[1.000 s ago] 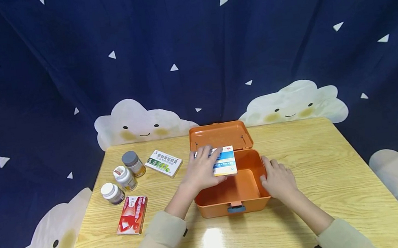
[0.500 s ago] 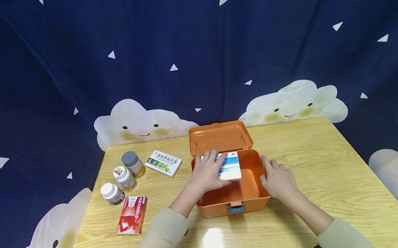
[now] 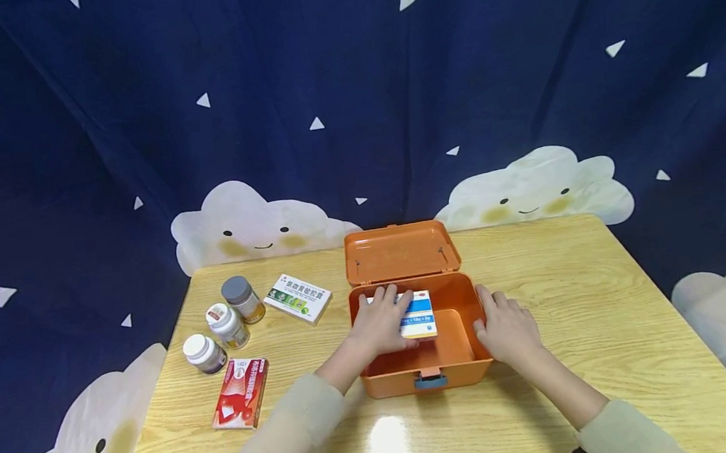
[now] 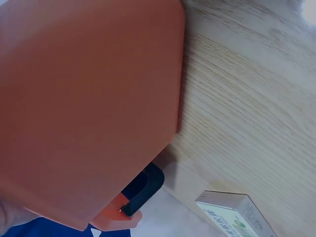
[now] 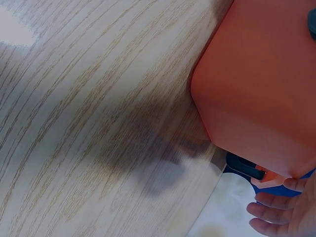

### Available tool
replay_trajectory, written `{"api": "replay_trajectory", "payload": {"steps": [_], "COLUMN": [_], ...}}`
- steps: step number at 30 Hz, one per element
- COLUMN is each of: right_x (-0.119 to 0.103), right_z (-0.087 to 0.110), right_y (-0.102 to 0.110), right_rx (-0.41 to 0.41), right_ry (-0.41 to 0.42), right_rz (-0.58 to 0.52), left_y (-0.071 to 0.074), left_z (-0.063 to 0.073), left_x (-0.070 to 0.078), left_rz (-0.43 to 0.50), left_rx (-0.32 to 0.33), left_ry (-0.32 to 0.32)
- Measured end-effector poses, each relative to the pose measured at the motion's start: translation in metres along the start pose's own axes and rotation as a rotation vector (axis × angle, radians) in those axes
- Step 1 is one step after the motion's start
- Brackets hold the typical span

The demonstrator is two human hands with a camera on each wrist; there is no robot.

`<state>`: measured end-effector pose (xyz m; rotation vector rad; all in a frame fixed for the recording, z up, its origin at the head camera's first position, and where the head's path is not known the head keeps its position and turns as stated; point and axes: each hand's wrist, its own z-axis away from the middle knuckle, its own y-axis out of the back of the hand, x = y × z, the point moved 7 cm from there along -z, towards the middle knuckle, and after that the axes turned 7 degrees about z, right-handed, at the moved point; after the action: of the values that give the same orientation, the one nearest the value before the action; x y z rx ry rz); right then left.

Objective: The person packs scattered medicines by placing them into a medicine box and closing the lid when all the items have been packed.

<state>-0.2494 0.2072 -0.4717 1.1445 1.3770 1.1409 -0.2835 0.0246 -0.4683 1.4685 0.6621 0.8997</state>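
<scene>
My left hand (image 3: 381,325) holds a white-and-blue medicine box (image 3: 419,317) inside the left half of the orange storage case (image 3: 429,380). Part of that box is hidden under my fingers. The case has its lid (image 3: 402,252) folded back. At its right wall, my right hand (image 3: 511,325) grips the rim, with the thumb and index finger over the edge. In the right wrist view the other fingers (image 5: 269,213) extend outside the case. From the left wrist, the case wall (image 4: 94,98) hides most of the left hand; only a bit of it shows at the lower left.
Left of the case lie a white-and-green medicine box (image 3: 298,298) and a red medicine box (image 3: 241,393). Three pill bottles stand beside them: one grey-capped (image 3: 244,300), one with a label on its lid (image 3: 228,325), and one white-capped (image 3: 205,353). A dark curtain (image 3: 348,94) hangs behind the table.
My left hand has lowered the white-and-blue medicine box from above the case's back edge into the case, moving slightly toward me. The right hand has stayed on the rim.
</scene>
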Motion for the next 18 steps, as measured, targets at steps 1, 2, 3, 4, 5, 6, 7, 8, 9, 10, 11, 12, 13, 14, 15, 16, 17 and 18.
{"api": "replay_trajectory", "payload": {"steps": [1, 2, 3, 4, 5, 6, 7, 8, 9, 10, 11, 12, 13, 14, 15, 16, 17, 18], "right_x": [0.000, 0.000, 0.000, 0.000, -0.001, -0.001, -0.001, -0.001, -0.001, -0.001, -0.001, -0.001, -0.001, -0.001, -0.001, -0.001, -0.001, -0.001], "right_z": [0.000, 0.000, 0.000, 0.000, 0.000, 0.000, 0.000, 0.000, 0.000, 0.000, 0.000, 0.000, 0.000, 0.000, 0.000, 0.000, 0.000, 0.001], "right_y": [0.000, 0.000, 0.000, 0.000, 0.000, 0.000, 0.000, 0.000, 0.000, 0.000, 0.000, 0.000, 0.000, 0.000, 0.001, 0.001, 0.001, 0.001], "right_rx": [0.000, 0.001, 0.001, 0.003, 0.004, 0.004, 0.005, 0.006, 0.006, 0.006, 0.007, 0.007, 0.008, 0.008, 0.009, 0.010, 0.011, 0.012], "right_ry": [0.000, 0.000, 0.000, 0.001, 0.002, 0.003, 0.004, 0.004, 0.004, 0.003, 0.003, 0.002, 0.002, 0.001, 0.001, 0.001, 0.001, 0.001], "right_rz": [-0.002, -0.004, -0.005, -0.006, -0.007, -0.008, -0.009, -0.009, -0.009, -0.008, -0.008, -0.007, -0.006, -0.005, -0.004, -0.004, -0.004, -0.004], "left_y": [-0.001, -0.003, -0.004, -0.005, -0.007, -0.009, -0.011, -0.013, -0.015, -0.017, -0.019, -0.021, -0.023, -0.025, -0.026, -0.028, -0.030, -0.032], "left_z": [0.000, -0.001, -0.001, -0.002, -0.002, -0.003, -0.003, -0.004, -0.004, -0.005, -0.005, -0.006, -0.006, -0.006, -0.007, -0.007, -0.007, -0.008], "left_x": [0.000, -0.001, -0.001, -0.001, -0.002, -0.002, -0.002, -0.003, -0.003, -0.003, -0.003, -0.004, -0.004, -0.004, -0.004, -0.004, -0.004, -0.004], "left_rz": [0.002, 0.000, 0.000, 0.002, 0.003, -0.001, -0.004, -0.005, -0.005, -0.011, -0.017, -0.021, -0.025, -0.030, -0.034, -0.039, -0.042, -0.046], "left_rx": [-0.005, -0.011, -0.016, -0.023, -0.030, -0.040, -0.048, -0.060, -0.072, -0.085, -0.097, -0.110, -0.119, -0.132, -0.142, -0.150, -0.157, -0.167], "left_ry": [0.003, 0.005, 0.007, 0.011, 0.015, 0.019, 0.022, 0.026, 0.031, 0.033, 0.035, 0.037, 0.038, 0.040, 0.040, 0.040, 0.041, 0.041]}}
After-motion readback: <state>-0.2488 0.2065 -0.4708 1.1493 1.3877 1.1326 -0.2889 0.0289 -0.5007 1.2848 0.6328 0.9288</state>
